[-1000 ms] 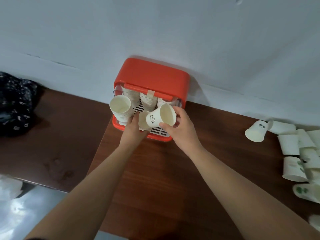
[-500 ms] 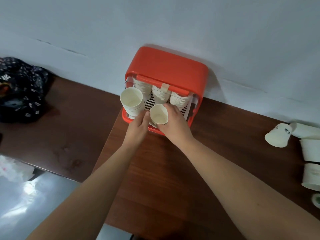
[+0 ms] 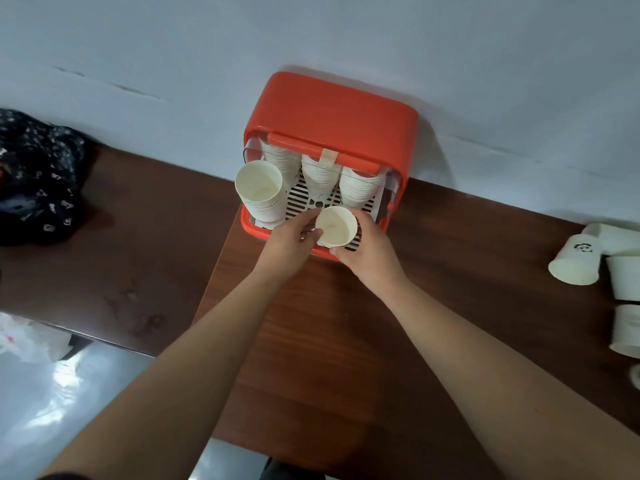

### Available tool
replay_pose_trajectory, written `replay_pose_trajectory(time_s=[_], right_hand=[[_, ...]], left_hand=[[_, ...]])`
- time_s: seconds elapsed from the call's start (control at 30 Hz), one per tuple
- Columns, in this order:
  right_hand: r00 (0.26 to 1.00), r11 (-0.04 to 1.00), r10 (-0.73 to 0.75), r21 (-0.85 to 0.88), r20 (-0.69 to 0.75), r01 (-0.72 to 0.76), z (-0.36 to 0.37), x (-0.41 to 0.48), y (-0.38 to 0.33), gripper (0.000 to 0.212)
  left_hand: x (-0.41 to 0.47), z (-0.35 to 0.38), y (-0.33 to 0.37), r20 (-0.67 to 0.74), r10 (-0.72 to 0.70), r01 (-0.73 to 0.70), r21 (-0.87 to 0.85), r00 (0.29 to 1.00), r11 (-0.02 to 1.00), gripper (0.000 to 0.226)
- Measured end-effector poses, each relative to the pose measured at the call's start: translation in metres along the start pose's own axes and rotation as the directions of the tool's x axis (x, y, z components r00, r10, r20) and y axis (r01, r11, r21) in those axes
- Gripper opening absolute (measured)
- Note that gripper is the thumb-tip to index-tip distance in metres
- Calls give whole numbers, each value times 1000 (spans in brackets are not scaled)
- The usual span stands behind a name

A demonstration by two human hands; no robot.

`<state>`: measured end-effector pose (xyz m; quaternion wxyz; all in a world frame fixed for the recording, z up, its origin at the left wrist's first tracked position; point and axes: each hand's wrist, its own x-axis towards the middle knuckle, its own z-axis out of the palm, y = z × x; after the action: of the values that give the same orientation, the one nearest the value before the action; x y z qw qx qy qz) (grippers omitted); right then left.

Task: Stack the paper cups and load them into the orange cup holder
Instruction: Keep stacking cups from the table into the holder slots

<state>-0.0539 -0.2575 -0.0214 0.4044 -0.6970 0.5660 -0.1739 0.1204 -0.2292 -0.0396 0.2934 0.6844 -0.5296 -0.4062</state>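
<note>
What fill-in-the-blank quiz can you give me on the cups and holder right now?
The left hand and right hand hold a paper cup with its mouth facing ____.
The orange cup holder stands against the ____.
Its back row holds ____ upside-down stacks.
The loose cups lie to the holder's ____.
Missing: up; wall; three; right.

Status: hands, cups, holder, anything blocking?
Left hand and right hand both grip one paper cup, upright at orange cup holder front. Four cup stacks already inside. Loose cups lie at right. Path clear.
</note>
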Motion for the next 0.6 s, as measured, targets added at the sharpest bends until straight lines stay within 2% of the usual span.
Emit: replay_pose_trajectory(time_s=[0.13, 0.2, 0.3, 0.4, 0.6], right_hand=[[1000, 998, 29, -64, -1, -29, -24, -19, -7, 64], [996, 989, 90, -112, -30, -93, -41, -38, 3, 58], [979, 958, 196, -200, -63, -204, -76, -72, 36, 53], [951, 920, 280, -248, -127, -304, -121, -105, 77, 52], [873, 860, 383, -229, -302, -457, -224, -136, 155, 47]], left_hand=[[-21, 3, 6, -173, -10, 23, 71, 985, 997, 37], [-37, 6, 11, -187, 4, 7, 62, 982, 998, 30], [-52, 21, 23, -38, 50, -48, 62, 998, 997, 18], [-51, 53, 47, 180, 146, -168, 110, 973, 980, 14], [-9, 147, 136, 317, 199, -271, 203, 928, 941, 16]])
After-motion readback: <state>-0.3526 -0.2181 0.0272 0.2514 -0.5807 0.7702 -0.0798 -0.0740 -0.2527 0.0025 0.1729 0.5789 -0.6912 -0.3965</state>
